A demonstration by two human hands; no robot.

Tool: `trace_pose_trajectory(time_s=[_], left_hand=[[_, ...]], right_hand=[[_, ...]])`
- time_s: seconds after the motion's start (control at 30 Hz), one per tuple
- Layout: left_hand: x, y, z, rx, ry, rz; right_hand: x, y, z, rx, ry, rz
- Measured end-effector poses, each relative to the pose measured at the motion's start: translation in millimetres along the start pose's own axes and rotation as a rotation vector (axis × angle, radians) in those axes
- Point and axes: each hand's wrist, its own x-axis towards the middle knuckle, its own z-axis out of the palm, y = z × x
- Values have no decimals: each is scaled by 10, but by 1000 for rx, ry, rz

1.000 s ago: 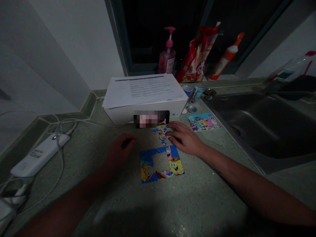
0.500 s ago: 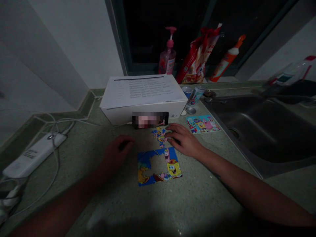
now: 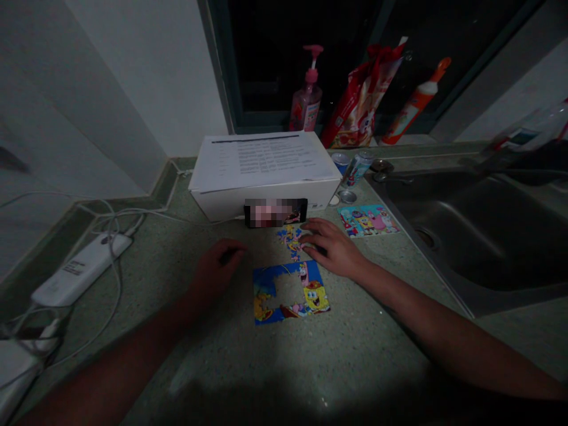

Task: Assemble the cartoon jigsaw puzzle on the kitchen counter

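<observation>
A jigsaw puzzle (image 3: 315, 296) with cartoon figures lies flat on the counter, its border joined around a bare middle. Just beyond it is a small heap of loose puzzle pieces (image 3: 290, 238). My right hand (image 3: 333, 248) is at the right side of this heap, fingers apart and fingertips touching or very near the pieces. I see nothing gripped in it. My left hand (image 3: 218, 267) rests on the counter left of the puzzle, apart from it. Its fingers are curled, with thumb and forefinger close together and nothing visible between them.
A phone (image 3: 300, 212) leans against a white box (image 3: 266, 198) behind the pieces. A cartoon picture card (image 3: 368, 220), a can (image 3: 358, 168) and a metal lid (image 3: 347, 196) lie right. Further right is a sink (image 3: 465, 236). Cables and a power strip (image 3: 82, 269) occupy the left.
The whole view has shifted slightly, moving the scene a little right and up. Both hands keep nearly the same poses and places by the puzzle.
</observation>
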Motion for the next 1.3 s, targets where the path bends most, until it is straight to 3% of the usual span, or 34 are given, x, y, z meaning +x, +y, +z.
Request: trace_pose_trajectory(time_s=[0.47,1.3], left_hand=[[-14,31,1,0,-5,-27],[-13,23,5,39,28,-39]], right_hand=[[-6,52,47,4,-7,-17],[270,28,-137,23,-262,50]])
